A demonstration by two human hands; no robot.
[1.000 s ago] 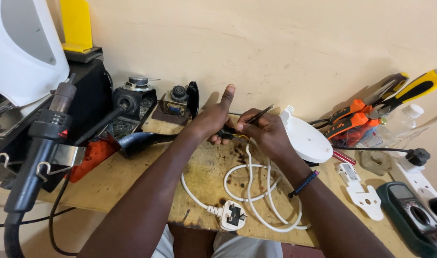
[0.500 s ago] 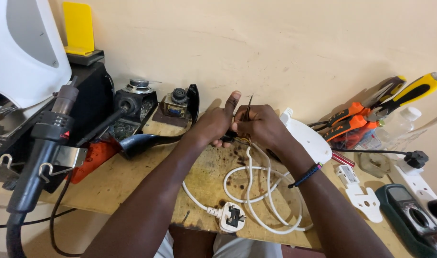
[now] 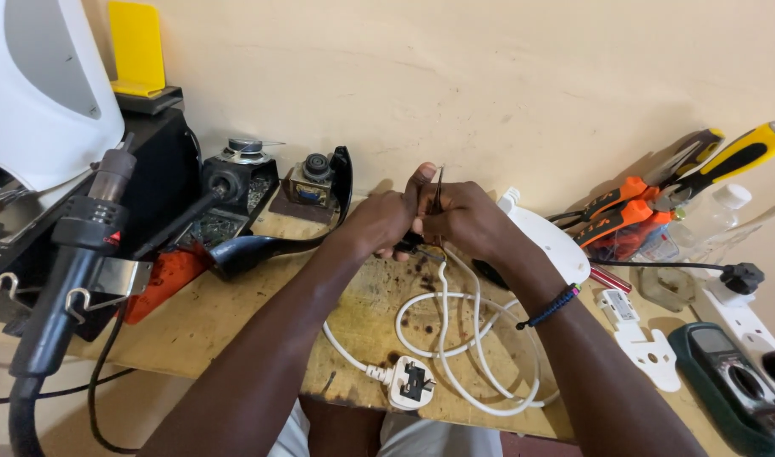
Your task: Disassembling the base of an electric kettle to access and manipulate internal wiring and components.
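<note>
**A:** Head view: what are the two hands doing over the desk point(image 3: 235, 330)?

**B:** The left hand point(image 3: 379, 222) and the right hand point(image 3: 468, 222) are meeting just above the desk's far edge. The fingers point(image 3: 421, 182) of both hands are closing around the end of a white cord point(image 3: 442, 292). The right hand is also pinching a thin dark tool point(image 3: 438, 182), which is standing nearly upright between the thumbs.

**A:** Where is the cord lying relative to the fingers?

**B:** Its free end is disappearing under the knuckles, so the exact contact point is hidden. From there the cord is dropping toward the person, looping on the desk below the right wrist, and ending in a white plug point(image 3: 408, 382) well apart from the hands, near the desk's front edge.

**A:** How is this step best handled?

**B:** As a judgement: the left hand should be holding the cord end steady, close to the tip, while the right hand is guiding the tool with small, light strokes. Keeping both wrists low is helping control. The slack loops are leaving the end free of pull.

**A:** What is surrounding the work?

**B:** A black handle-shaped part point(image 3: 260, 247) is lying to the left, a white plastic cover point(image 3: 548, 241) is lying just beside the right wrist, and orange-handled pliers point(image 3: 616, 211) are resting to the right.
</note>
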